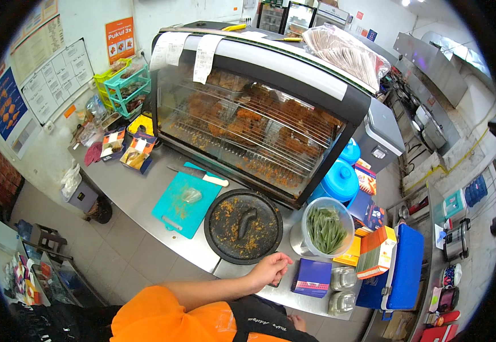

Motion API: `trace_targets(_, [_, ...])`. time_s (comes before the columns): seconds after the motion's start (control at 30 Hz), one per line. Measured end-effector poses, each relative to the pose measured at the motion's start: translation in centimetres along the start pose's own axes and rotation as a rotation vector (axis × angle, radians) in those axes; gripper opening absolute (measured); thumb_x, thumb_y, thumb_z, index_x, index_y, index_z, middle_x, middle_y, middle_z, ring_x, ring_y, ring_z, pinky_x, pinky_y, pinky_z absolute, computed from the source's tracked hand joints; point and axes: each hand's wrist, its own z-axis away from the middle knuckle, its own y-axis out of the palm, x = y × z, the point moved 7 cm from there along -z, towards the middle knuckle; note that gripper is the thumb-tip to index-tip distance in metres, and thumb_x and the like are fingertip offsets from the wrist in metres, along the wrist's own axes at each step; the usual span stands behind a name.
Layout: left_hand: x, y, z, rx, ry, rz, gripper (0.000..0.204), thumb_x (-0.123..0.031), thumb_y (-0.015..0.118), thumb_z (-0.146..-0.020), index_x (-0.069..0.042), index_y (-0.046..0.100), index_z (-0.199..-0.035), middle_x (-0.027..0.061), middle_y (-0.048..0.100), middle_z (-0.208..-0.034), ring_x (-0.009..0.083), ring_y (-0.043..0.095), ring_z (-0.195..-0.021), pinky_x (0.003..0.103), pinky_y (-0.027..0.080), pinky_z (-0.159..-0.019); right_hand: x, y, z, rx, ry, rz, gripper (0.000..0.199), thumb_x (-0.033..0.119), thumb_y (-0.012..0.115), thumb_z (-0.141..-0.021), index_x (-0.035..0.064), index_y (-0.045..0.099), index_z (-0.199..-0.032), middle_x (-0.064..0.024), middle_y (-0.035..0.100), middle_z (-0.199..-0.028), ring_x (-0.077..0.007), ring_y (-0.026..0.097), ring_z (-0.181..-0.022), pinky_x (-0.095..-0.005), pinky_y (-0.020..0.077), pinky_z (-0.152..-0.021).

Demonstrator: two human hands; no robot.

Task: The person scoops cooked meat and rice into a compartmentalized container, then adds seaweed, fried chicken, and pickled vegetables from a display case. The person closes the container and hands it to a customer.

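Observation:
My left hand reaches over the front edge of the steel table, its fingers curled and closed; whatever they may hold is hidden. It lies just in front of a round black lid or pan with a raised handle and orange crumbs. Right of the hand sits a purple box, and behind that a clear tub of green leaves. At the lower edge a small bit of skin, perhaps my right hand, shows below the table; its fingers cannot be made out.
A glass display warmer with fried food fills the back. Left of the lid lie a teal cutting board and a knife. Two clear containers, yellow-orange cartons and a blue cooler box stand at the right.

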Motion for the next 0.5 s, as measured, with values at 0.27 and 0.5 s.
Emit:
trace_targets(0.27, [3.8, 0.7, -1.4, -0.099, -0.033, -0.118, 0.02, -0.019, 0.065, -0.109, -0.01, 0.064, -0.128, -0.0005, 0.066, -0.105, 0.0091, 0.061, -0.081, 0.029, 0.05, -0.072, -11.7, 0.7, -0.4, -0.031, 0.193, 0.135, 0.041, 0.031, 0.072, -0.106, 0.0, 0.076, -0.133, -0.0128, 0.082, -0.115, -0.0248, 0.076, -0.108, -0.037, 0.0578, -0.096])
trace_targets(0.5, [7.8, 9.6, -3.7, 0.02, -0.022, -0.15, 0.02, -0.02, 0.064, -0.107, -0.01, 0.062, -0.125, 0.0002, 0.064, -0.1, 0.0101, 0.062, -0.082, 0.028, 0.05, -0.072, -12.8, -1.3, 6.0, -0.068, 0.119, -0.081, 0.041, 0.032, 0.071, -0.108, -0.0004, 0.074, -0.134, -0.0124, 0.082, -0.114, -0.0256, 0.076, -0.107, -0.0381, 0.058, -0.095])
